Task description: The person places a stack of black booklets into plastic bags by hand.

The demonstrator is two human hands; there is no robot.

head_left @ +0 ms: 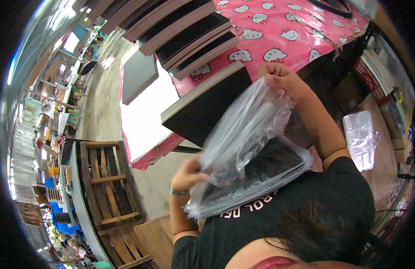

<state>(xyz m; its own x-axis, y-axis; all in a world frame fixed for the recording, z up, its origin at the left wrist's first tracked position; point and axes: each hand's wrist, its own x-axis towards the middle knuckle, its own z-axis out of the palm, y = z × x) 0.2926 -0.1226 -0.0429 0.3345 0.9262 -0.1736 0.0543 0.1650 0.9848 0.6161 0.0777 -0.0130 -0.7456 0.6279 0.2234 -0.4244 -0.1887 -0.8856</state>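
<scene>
A crumpled clear plastic bag (247,121) is stretched between my two hands. My right hand (281,80) pinches its upper end, with fingers curled. At the lower left, my left hand (188,174), slightly blurred and with a band at the wrist, grips the bag's other edge. Below the bag, close to my chest, lies a layered pile of clear plastic (256,197) that looks dark through its top. Just beyond my hands a thick stack of black sheets with pale edges (207,105) stands at the table's near side, partly covered by the bag.
Several more black stacks (180,31) line the table's pink cartoon-print cover (279,33). A grey sheet (140,74) and a white surface (149,121) are at its left end. Wooden pallets (111,179) lie at left. A shiny plastic package (360,139) is at right.
</scene>
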